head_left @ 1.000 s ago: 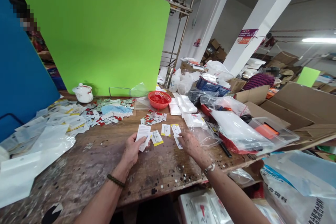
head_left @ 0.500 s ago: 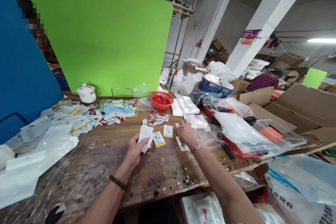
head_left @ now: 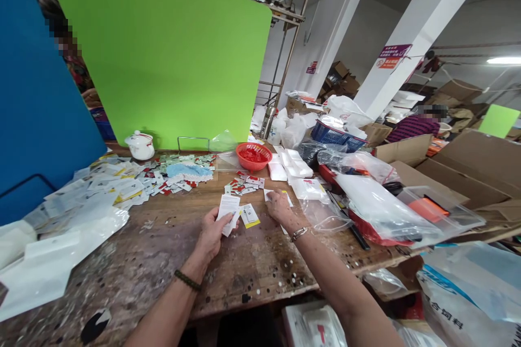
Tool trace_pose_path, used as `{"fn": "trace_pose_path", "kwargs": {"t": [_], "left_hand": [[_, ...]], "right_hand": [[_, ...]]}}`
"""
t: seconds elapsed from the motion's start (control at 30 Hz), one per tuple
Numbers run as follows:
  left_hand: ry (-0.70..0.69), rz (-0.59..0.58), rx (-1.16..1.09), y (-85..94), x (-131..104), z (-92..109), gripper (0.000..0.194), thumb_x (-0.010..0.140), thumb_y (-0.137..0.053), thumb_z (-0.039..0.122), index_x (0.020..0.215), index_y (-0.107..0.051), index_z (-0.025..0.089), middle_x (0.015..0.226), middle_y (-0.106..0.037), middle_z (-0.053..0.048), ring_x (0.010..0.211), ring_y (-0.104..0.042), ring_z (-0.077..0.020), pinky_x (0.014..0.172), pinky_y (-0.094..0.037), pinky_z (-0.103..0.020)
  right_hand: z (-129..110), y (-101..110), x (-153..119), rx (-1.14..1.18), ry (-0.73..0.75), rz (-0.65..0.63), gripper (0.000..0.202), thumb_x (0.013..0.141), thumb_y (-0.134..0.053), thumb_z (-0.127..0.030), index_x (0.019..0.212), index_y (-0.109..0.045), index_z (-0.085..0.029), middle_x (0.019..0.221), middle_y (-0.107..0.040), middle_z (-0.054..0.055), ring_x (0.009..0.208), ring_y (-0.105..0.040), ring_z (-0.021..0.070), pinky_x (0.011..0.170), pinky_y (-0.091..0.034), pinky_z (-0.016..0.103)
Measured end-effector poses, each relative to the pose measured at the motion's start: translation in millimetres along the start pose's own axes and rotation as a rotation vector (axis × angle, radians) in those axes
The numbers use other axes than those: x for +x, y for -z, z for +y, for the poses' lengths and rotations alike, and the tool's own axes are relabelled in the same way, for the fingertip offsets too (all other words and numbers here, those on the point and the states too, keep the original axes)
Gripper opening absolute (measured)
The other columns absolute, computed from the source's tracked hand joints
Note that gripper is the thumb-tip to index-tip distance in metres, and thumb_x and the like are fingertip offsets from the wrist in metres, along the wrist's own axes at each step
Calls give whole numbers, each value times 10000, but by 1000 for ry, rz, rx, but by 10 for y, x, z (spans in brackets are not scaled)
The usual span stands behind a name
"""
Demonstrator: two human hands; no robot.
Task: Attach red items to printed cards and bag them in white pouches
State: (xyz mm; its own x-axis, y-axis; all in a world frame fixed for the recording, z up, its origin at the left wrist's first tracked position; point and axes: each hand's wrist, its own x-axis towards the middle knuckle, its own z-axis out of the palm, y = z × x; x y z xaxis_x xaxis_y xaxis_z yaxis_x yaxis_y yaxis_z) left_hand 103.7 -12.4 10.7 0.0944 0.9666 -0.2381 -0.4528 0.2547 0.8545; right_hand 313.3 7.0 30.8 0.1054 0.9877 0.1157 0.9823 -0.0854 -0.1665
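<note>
My left hand (head_left: 212, 230) is closed on a few white printed cards (head_left: 228, 210), held just above the table. Right beside them lies a white card with a yellow edge (head_left: 249, 216). My right hand (head_left: 280, 209) reaches over the table with its fingers bent down on a white card (head_left: 267, 194); whether the fingertips grip it is hidden. Part of another card shows under that hand. Behind the cards is a small pile of red and white packets (head_left: 244, 184), next to a red basket (head_left: 253, 157) holding red pieces.
At the left, many packets (head_left: 101, 187) spread over the wooden table (head_left: 163, 260), near a white lidded pot (head_left: 140, 146). Plastic bags (head_left: 382, 206), a blue basket (head_left: 334, 135) and cardboard boxes (head_left: 468, 168) crowd the right. A green panel (head_left: 163, 54) stands behind.
My right hand has moved slightly left, over the spot where a yellow-edged card lay in view. My left hand still holds its cards. The whole view has shifted a little.
</note>
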Motion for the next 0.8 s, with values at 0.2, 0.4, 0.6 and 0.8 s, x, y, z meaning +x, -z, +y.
{"fn": "trace_pose_path", "kwargs": {"t": [0.2, 0.4, 0.6, 0.8], "left_hand": [[-11, 15, -11, 7, 24, -26, 374, 536, -797, 196, 866, -640, 116, 698, -719, -50, 487, -632, -148, 458, -516, -246], [-25, 0, -7, 17, 32, -44, 406, 519, -812, 234, 869, -641, 120, 703, -715, -47, 504, -635, -152, 472, -509, -249], [-43, -19, 11, 33, 43, -42, 449, 497, -823, 273, 875, -642, 112, 680, -713, -51, 500, -633, -153, 470, -500, -241], [-45, -37, 12, 32, 35, -32, 450, 494, -819, 287, 867, -637, 111, 673, -717, -54, 511, -643, -163, 480, -512, -252]], "right_hand": [[-378, -98, -337, 138, 234, 57, 198, 885, -484, -189, 954, -669, -167, 1066, -619, 91, 1024, -500, 206, 930, -333, 313], [-479, -244, -450, 158, 297, 70, 206, 923, -453, -184, 956, -656, -170, 1094, -608, 89, 1011, -501, 203, 931, -349, 320], [-358, -263, -207, 137, 163, 104, 219, 912, -469, -220, 982, -670, -166, 1099, -619, 98, 1004, -514, 220, 908, -361, 319], [-89, -91, -629, 102, 100, 205, 279, 890, -469, -187, 1115, -632, -166, 1115, -616, 111, 1049, -493, 234, 939, -337, 339]]}}
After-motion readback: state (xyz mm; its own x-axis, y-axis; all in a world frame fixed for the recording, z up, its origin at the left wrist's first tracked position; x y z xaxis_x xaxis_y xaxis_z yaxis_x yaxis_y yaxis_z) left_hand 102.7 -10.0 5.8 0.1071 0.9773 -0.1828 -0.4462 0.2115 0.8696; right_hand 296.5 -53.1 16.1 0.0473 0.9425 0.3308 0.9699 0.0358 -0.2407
